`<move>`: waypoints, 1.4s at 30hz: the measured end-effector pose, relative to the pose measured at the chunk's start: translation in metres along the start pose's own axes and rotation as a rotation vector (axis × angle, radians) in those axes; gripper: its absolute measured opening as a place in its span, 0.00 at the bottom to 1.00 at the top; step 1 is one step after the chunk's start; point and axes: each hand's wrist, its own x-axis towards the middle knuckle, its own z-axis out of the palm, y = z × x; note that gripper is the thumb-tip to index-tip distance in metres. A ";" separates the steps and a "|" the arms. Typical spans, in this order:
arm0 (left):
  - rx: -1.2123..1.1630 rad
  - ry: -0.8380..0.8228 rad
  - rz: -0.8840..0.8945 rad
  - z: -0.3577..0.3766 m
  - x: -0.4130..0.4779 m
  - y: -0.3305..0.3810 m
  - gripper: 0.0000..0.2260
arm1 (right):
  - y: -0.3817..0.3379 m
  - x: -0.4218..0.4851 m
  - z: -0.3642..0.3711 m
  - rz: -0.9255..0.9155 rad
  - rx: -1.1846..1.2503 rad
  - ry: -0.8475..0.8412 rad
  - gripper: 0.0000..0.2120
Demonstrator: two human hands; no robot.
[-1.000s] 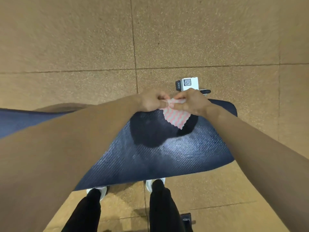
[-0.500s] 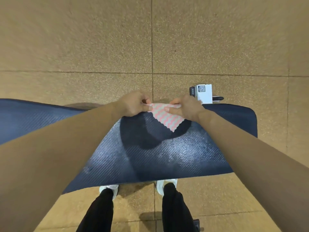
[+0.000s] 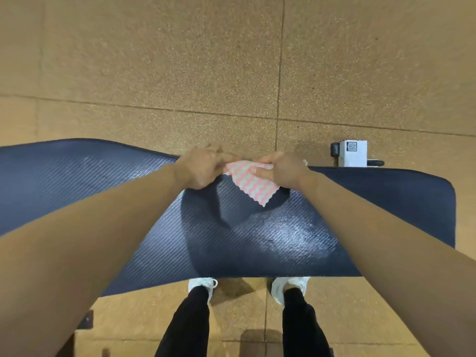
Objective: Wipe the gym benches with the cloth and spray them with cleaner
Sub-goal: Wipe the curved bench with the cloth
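Navy bench (image 3: pixel 360 215): both hands (image 3: pixel 203 168) (image 3: pixel 283 170) pinch cloth (image 3: pixel 253 185).

Both bare forearms stretch forward from the lower corners and converge, the wrists nearly level, the backs of the hands facing up. The left hand (image 3: pixel 199 169) curls its fingers on one end of a cloth (image 3: pixel 253 185); the right hand (image 3: pixel 284 172), close by but not touching it, pinches the other end, thumb laid across the top.

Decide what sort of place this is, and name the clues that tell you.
Probably a gym: a dark padded bench, speckled rubber-looking floor tiles, and a pink-and-white cloth pinched between the left hand and right hand for cleaning.
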 end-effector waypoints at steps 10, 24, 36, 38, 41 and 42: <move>0.074 -0.014 -0.176 -0.021 -0.040 -0.063 0.22 | -0.089 0.026 0.020 -0.062 0.111 -0.037 0.18; 0.166 0.180 -0.346 -0.033 -0.077 -0.155 0.19 | -0.172 0.080 0.039 -0.191 0.270 -0.117 0.18; 0.051 0.349 -0.391 -0.047 -0.144 -0.271 0.13 | -0.300 0.133 0.061 -0.200 0.231 -0.083 0.14; 0.031 0.377 -0.402 -0.045 -0.159 -0.292 0.14 | -0.320 0.140 0.065 -0.213 0.200 -0.074 0.10; -0.007 0.408 -0.448 -0.040 -0.180 -0.325 0.16 | -0.357 0.150 0.069 -0.241 0.165 -0.058 0.11; -0.018 0.422 -0.459 -0.039 -0.187 -0.335 0.15 | -0.371 0.153 0.071 -0.250 0.146 -0.056 0.12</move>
